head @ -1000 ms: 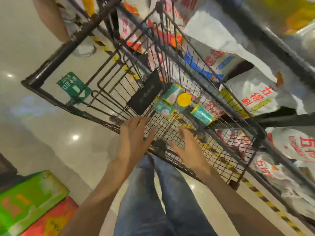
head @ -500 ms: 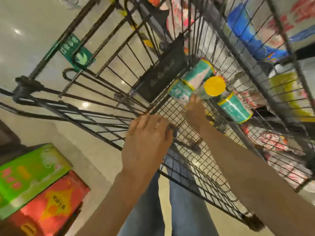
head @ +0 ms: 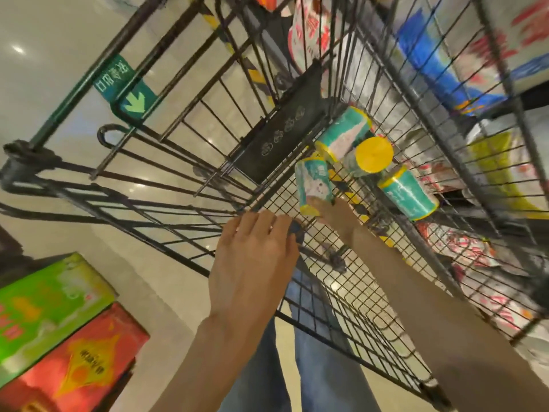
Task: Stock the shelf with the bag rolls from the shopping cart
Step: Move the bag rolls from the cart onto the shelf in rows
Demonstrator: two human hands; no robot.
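Right hand (head: 334, 214) reached deep into the black wire shopping cart (head: 350, 281) and held the near end of a teal bag roll with yellow end bands (head: 313, 185), thumb against its lower side (the fingers themselves were hidden behind the roll). That roll stood tilted just above the mesh floor, near the cart's black plastic flap (head: 282, 133). Three more teal rolls lay beyond it in the basket: one against the flap (head: 344, 133), one showing its round yellow end cap (head: 373, 154), one lying to the right (head: 408, 193). Left hand (head: 252, 263) rested on the cart's near rim, fingers curled over the wire. Green and red cardboard boxes (head: 59, 331) sat stacked on the floor at lower left.
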